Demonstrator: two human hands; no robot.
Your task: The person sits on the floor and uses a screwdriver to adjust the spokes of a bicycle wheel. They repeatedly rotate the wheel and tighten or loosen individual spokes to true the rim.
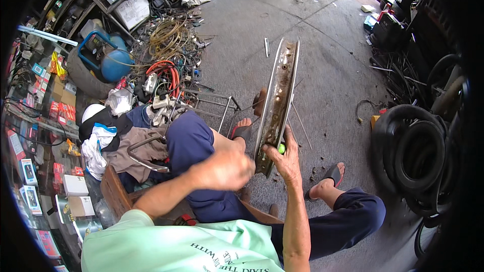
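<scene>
An upright metal wheel rim (283, 75), worn and stained along its inner channel, stands between my knees. My right hand (286, 158) grips its lower part, with a small bright green item (281, 148) at the fingers. My left hand (229, 170) is smeared by motion just left of the rim's lower end, so what it holds, if anything, is unclear. A rusty brown part (260, 102) shows behind the rim, partly hidden, with thin spokes (303, 130) sticking out to the right.
Metal frames (224, 99), tangled hoses (166, 68), a blue compressor (115, 63) and clothing (131, 148) crowd the left beside a glass case of packages (30, 171). Black tubes and tyres (393, 151) pile at right. A metal strip (267, 47) and small bits lie on the concrete floor (333, 55).
</scene>
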